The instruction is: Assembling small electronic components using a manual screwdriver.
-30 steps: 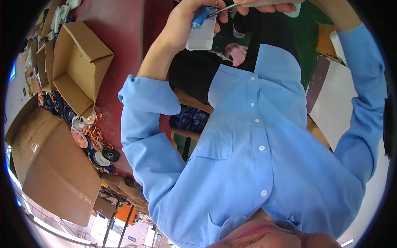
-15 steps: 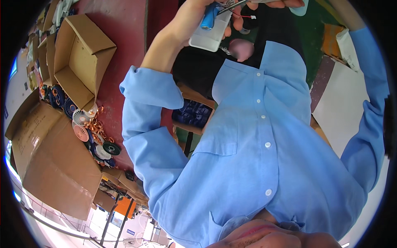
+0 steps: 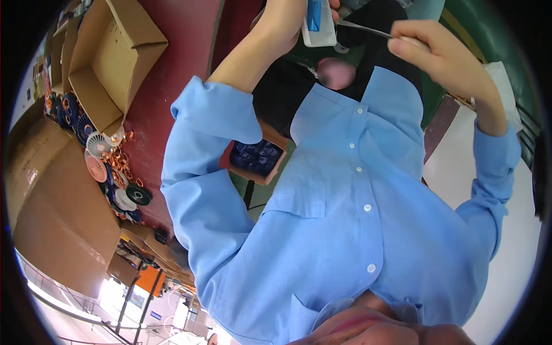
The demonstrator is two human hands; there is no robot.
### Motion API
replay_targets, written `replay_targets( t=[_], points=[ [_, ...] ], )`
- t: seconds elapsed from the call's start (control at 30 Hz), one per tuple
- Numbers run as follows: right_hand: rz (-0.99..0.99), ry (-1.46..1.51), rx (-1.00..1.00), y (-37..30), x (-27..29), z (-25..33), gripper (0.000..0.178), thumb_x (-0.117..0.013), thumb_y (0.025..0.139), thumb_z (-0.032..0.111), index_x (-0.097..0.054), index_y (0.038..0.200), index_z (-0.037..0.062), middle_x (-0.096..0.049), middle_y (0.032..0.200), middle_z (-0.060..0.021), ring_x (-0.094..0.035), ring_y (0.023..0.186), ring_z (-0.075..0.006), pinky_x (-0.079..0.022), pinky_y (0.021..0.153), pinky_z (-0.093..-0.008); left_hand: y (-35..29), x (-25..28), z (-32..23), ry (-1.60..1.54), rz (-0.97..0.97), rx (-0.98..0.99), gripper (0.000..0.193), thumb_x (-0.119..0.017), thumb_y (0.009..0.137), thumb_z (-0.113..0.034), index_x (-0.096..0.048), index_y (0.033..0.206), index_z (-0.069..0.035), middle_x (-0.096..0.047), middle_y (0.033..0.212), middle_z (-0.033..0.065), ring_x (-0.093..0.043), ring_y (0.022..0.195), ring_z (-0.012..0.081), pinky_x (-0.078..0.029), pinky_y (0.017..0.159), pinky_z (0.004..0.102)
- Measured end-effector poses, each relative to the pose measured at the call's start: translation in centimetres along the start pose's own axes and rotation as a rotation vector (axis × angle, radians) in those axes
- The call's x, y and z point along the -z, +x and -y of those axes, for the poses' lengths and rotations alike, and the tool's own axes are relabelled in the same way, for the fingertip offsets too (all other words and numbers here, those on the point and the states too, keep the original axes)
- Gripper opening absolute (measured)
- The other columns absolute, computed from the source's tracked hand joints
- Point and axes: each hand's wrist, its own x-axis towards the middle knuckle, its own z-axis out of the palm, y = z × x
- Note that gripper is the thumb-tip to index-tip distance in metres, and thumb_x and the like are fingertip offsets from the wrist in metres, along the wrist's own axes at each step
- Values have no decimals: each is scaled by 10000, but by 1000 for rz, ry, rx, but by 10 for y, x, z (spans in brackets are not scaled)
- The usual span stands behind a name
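At the top of the picture my left hand [image 3: 286,23] is closed round a small white plastic housing [image 3: 319,40], partly cut off by the edge. A blue cylindrical battery cell [image 3: 313,15] lies inside it. To the right, my right hand [image 3: 431,52] grips the pale handle of a slim metal tool [image 3: 368,29]. Its thin end points left toward the housing, close to the left fingertips; I cannot tell whether it touches. Exactly what kind of tool it is does not show. Below the housing, over my dark trousers, is a blurred pink round thing [image 3: 336,73].
On the red table [image 3: 178,52] to the left stands an open cardboard box [image 3: 109,63]. Beside it lie a pile of small round fan grilles [image 3: 99,145] and copper-coloured rings [image 3: 119,164]. A carton of dark blue parts [image 3: 256,157] sits beside my left elbow.
My right hand has come down and right into view, drawing the tool away from the housing. The housing has moved up and right and now stands straighter in my left hand.
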Motion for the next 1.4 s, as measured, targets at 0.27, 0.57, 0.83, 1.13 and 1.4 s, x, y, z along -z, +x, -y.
replay_targets(
  t=[0.27, 0.57, 0.83, 1.13, 1.4],
  points=[
    [-661, 590, -142, 22, -72, 10, 259, -684, 866, 298, -544, 787, 95, -495, 595, 53, -458, 475, -20, -306, 435, -190, 4, 5, 21, 228, 13, -360, 703, -138, 970, -654, -526, 801, -92, -493, 733, 23, -494, 695, 131, -421, 684, 271],
    [-1007, 566, 131, 47, -86, 44, 262, -714, 758, 17, -524, 939, 21, -584, 824, -52, -554, 753, -106, -474, 686, -265, -11, -5, 17, 510, 44, -458, 639, -139, 1004, -577, -516, 891, -74, -492, 722, -2, -454, 600, 76, -380, 556, 213],
    [-979, 641, 108, 52, -94, 43, 308, -692, 754, -8, -497, 990, 28, -575, 870, -67, -552, 816, -111, -465, 746, -271, -4, -2, 22, 476, 25, -526, 696, -145, 948, -677, -498, 864, -83, -486, 691, -16, -407, 526, 51, -329, 466, 191],
    [-1000, 836, 155, 43, -101, 41, 282, -679, 750, -46, -477, 926, 45, -584, 893, -44, -543, 820, -75, -455, 735, -250, -10, -8, 19, 242, 62, -412, 789, -142, 894, -755, -517, 834, -63, -492, 687, -12, -474, 646, 86, -392, 617, 224],
    [-924, 1055, 100, 27, -103, 36, 210, -653, 844, -2, -481, 959, 33, -629, 880, -88, -521, 502, -66, -462, 452, -232, -12, -11, 18, 471, 170, -467, 771, -170, 949, -682, -566, 822, -33, -536, 707, -10, -454, 639, 67, -367, 595, 228]
  ],
)
